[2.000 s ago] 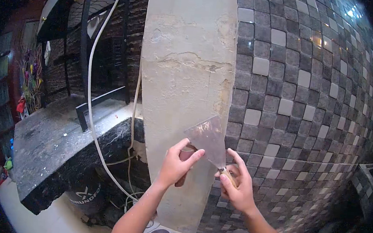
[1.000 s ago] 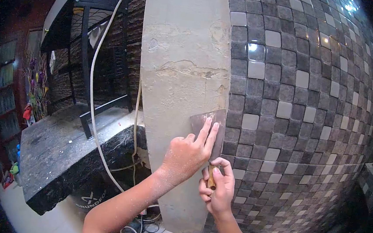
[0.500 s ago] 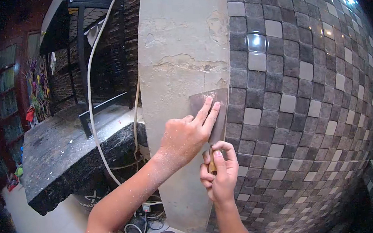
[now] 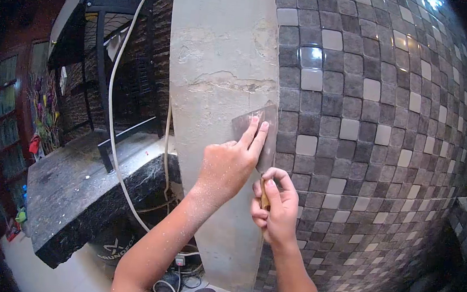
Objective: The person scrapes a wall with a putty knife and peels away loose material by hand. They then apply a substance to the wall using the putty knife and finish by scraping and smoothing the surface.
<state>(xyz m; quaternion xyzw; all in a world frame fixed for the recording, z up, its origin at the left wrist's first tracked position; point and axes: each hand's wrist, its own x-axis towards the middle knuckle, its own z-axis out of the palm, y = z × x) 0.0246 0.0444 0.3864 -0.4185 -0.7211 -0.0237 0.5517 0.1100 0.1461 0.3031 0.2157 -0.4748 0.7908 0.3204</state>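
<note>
A wide-bladed scraper (image 4: 269, 140) lies against the pale plastered column (image 4: 227, 14), close to its right edge. My right hand (image 4: 279, 207) is closed around the scraper's wooden handle. Two outstretched fingers of my left hand (image 4: 231, 159) press on the metal blade, while its other fingers are curled underneath and partly hidden. Just above the blade runs a flaking crack (image 4: 233, 84) in the plaster. White specks of dust cover my left forearm.
Grey mosaic tiles (image 4: 350, 130) cover the wall on the right. At left, a dark stone countertop (image 4: 77, 183) juts out, with a white cable (image 4: 111, 92) hanging before it. A plug (image 4: 180, 261) and coiled cords lie low near the floor. Dried flowers (image 4: 47, 112) stand far left.
The scraper has moved slightly up the column toward the crack and tilted a little more, both hands travelling with it. The whole view has shifted slightly, wall and tiles appearing further left.
</note>
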